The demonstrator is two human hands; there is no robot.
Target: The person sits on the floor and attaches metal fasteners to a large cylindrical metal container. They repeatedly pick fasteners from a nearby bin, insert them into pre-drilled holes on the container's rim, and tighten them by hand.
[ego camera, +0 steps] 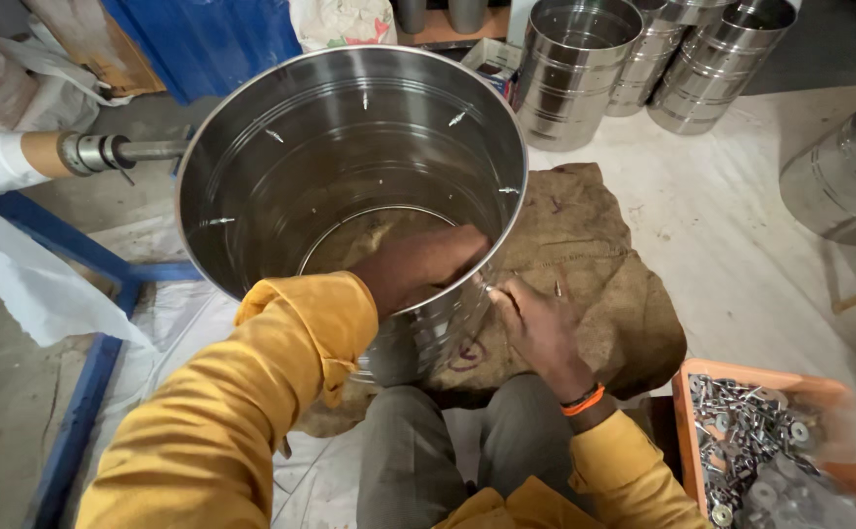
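The left hand (418, 266) reaches over the rim into the steel drum (350, 176), fingers flat against its inner wall. Outside, the right hand (536, 328) pinches a small fastener (488, 288) against the drum, which rests on burlap (604, 255).

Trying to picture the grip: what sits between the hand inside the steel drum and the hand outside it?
In the head view, only the drum's wall separates left hand from right hand.

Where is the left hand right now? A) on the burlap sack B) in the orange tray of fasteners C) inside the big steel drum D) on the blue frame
C: the left hand reaches over the rim into the steel drum, while the right hand works at the drum's outer wall.
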